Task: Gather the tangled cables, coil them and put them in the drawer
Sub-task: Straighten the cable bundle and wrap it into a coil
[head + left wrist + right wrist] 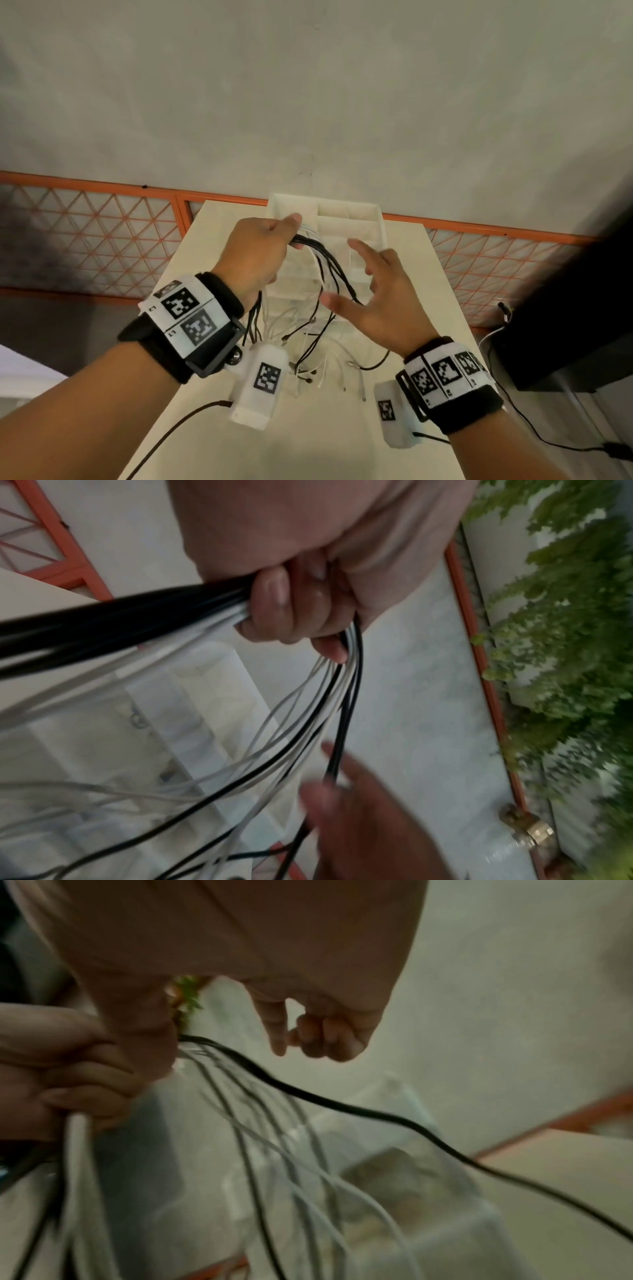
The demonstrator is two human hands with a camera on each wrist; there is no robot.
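Observation:
A bundle of thin black and white cables [330, 265] hangs in loops from my left hand [263, 250], which grips them in a fist above the table. The wrist view shows my left hand [294, 607] with its fingers curled round the cables [308, 723]. To the right of the loops my right hand [376, 301] spreads its fingers and holds nothing; one black cable passes between its thumb and forefinger. Seen from the wrist, my right hand [308, 1031] hovers over the strands [308, 1096]. The white drawer unit [376, 219] stands behind the hands, its top compartments open.
Loose cable ends [318, 370] trail on the beige table [205, 394] below the hands. An orange lattice railing [102, 233] runs behind the table. A dark cabinet [565, 325] stands to the right, with black and white leads on the floor beside it.

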